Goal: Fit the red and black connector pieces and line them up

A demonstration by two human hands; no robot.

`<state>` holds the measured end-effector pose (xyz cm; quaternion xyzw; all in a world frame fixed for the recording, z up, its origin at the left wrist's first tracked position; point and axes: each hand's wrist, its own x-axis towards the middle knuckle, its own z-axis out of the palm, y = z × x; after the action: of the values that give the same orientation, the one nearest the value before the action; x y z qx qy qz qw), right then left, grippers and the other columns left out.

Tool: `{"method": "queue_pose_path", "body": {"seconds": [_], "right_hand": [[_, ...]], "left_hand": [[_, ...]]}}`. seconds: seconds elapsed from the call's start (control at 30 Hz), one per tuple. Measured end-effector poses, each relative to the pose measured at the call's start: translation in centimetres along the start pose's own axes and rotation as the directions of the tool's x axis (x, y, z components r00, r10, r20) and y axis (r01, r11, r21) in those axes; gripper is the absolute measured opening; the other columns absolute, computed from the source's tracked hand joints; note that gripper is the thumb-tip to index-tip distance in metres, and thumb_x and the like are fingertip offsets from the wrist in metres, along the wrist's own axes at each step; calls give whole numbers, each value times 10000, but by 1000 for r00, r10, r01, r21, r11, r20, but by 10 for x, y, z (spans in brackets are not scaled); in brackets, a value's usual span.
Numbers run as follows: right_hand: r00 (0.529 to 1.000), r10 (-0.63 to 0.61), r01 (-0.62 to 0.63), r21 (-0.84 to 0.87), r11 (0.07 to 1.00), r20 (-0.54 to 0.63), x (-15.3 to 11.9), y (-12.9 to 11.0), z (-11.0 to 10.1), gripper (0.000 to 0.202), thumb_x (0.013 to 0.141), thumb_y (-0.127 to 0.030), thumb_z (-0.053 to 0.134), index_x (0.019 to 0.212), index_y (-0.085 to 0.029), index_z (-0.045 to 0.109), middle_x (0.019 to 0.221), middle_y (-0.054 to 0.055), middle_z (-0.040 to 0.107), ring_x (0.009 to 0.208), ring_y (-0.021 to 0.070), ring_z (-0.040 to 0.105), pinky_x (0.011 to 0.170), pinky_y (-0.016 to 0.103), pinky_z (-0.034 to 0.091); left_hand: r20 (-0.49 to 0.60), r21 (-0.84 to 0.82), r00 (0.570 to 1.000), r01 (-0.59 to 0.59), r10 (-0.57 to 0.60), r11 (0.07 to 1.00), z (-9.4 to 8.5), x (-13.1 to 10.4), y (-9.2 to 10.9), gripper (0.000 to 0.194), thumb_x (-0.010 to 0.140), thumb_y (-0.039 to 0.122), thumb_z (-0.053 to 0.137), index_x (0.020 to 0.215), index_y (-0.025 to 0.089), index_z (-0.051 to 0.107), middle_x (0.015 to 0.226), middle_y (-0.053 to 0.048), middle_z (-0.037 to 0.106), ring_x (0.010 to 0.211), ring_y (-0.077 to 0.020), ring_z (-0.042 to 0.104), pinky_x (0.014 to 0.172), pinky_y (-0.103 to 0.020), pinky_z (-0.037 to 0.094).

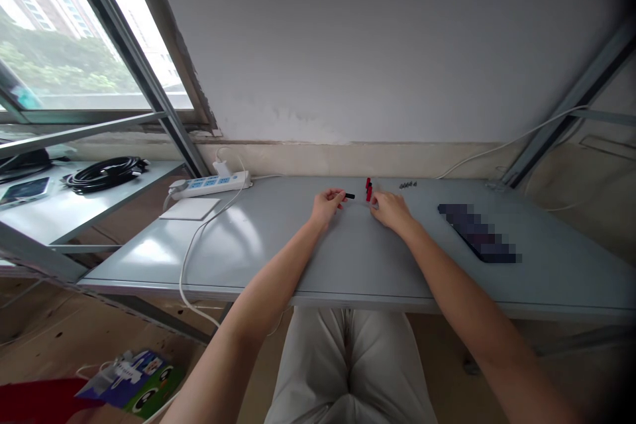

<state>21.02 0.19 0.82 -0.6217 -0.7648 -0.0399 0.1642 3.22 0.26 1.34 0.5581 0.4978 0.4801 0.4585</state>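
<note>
My left hand (328, 205) is closed in a pinch on a small black stick-like piece (350, 196), which points right, just above the grey table. My right hand (391, 208) is beside a few small red pieces (368, 192) with some black among them. Its fingers are curled together at the nearest red piece; whether they grip anything is hidden. Behind my right hand, several tiny dark metallic pieces (408, 185) lie in a short row.
A white power strip (211, 183) with a plug and cable stands at the table's back left, with a white flat square (190, 209) before it. A blurred-out dark flat object (477, 233) lies at right. A coiled black cable (106, 174) rests on the left shelf.
</note>
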Motion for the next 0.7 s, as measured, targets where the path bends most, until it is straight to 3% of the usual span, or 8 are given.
{"method": "queue_pose_path", "body": {"seconds": [0.13, 0.23, 0.47, 0.7], "right_hand": [[978, 205, -206, 22, 978, 35, 4, 19, -2, 142, 707, -230, 500, 815, -182, 579, 802, 80, 614, 772, 205, 559, 651, 295, 368], [957, 287, -288, 82, 954, 32, 7, 30, 0, 146, 702, -268, 510, 792, -186, 591, 819, 76, 624, 769, 202, 566, 613, 279, 377], [945, 328, -327, 120, 937, 12, 11, 33, 11, 175, 702, -330, 533, 773, -190, 611, 809, 66, 636, 756, 183, 573, 603, 261, 386], [940, 339, -341, 160, 927, 40, 12, 32, 18, 195, 705, -357, 542, 777, -191, 614, 789, 68, 641, 749, 179, 578, 587, 255, 382]], "left_hand": [[-11, 120, 995, -99, 101, 988, 3, 1, -4, 220, 714, 284, 570, 868, 128, 587, 732, -56, 604, 579, -77, 501, 558, -207, 409], [29, 285, 981, -192, 192, 939, 10, 4, -9, 223, 685, 301, 597, 842, 142, 607, 724, -44, 593, 615, -95, 509, 604, -227, 412], [154, 451, 969, -242, 192, 859, 32, 22, -5, 136, 668, 219, 599, 784, 148, 608, 736, -47, 608, 656, -116, 519, 630, -239, 402], [150, 523, 971, -239, 188, 818, 57, 36, -7, 94, 620, 178, 594, 711, 153, 592, 689, -53, 601, 630, -141, 519, 598, -260, 384]]}}
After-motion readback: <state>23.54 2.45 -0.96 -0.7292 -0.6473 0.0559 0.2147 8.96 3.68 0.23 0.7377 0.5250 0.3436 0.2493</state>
